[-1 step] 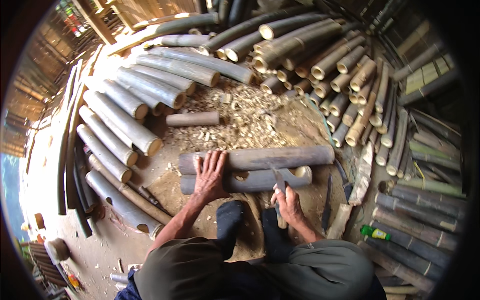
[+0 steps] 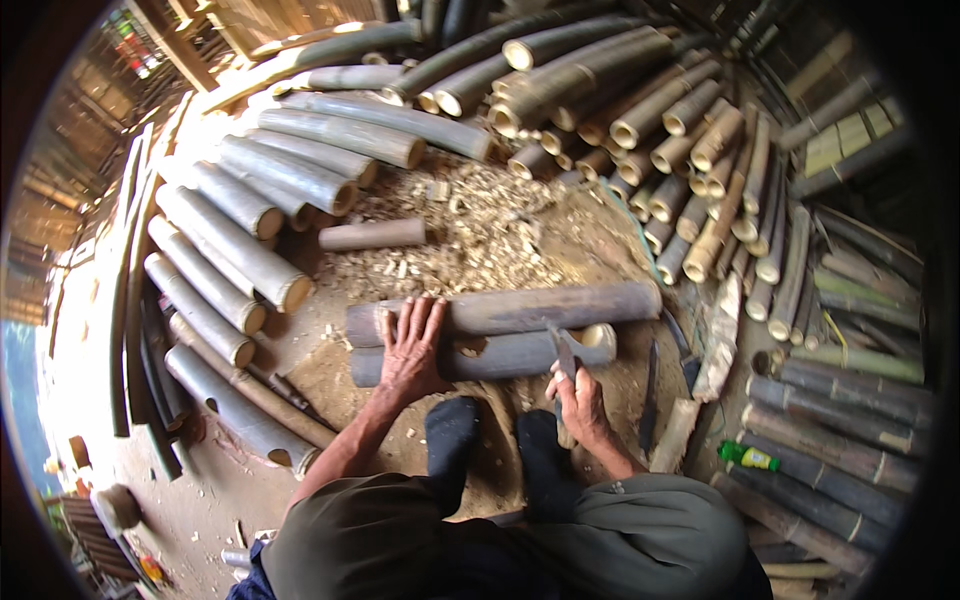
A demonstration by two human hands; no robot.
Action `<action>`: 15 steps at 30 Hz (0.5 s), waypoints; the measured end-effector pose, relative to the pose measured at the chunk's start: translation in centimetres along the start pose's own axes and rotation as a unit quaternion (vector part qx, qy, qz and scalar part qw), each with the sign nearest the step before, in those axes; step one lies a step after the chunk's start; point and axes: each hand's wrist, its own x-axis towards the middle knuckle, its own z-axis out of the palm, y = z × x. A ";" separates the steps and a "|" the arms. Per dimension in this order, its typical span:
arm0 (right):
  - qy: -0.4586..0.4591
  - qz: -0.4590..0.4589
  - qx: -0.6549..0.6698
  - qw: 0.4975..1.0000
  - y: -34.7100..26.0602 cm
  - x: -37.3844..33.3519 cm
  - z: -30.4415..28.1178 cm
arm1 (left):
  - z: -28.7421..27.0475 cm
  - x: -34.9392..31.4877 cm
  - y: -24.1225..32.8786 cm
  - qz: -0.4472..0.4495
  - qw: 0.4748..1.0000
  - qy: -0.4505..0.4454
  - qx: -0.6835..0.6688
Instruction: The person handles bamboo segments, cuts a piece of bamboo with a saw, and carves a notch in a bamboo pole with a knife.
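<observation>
Two bamboo lengths lie side by side on the ground before me. The far one is a whole dark bamboo tube. The nearer bamboo tube has one hole near its middle and another at its right end. My left hand lies flat across both near their left ends, its fingers spread. In my right hand is a knife, gripped by its handle. Its blade points away from me, over the nearer tube, between the two holes. Whether the edge touches the bamboo is hard to tell.
Light wood chips cover the ground beyond, with a short bamboo piece among them. Cut bamboo tubes lie fanned at left; a bamboo stack rises at far right. A long dark blade and a green bottle lie at right.
The whole view has shifted slightly left. Against the nearer bamboo tube, the knife is a little closer to the right-end hole. My left hand keeps its place on the bamboo.
</observation>
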 end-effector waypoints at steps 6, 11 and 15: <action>0.115 0.065 -0.113 0.985 6.9 -2.7 -3.8 | 1.9 2.3 4.0 0.049 0.999 0.003 -0.009; 0.125 0.070 -0.183 0.973 8.1 -2.3 -4.3 | 1.5 3.2 5.4 0.040 0.999 -0.026 0.019; 0.145 0.070 -0.182 0.970 8.6 -1.4 -4.5 | 2.3 3.3 5.2 0.038 0.999 0.002 0.019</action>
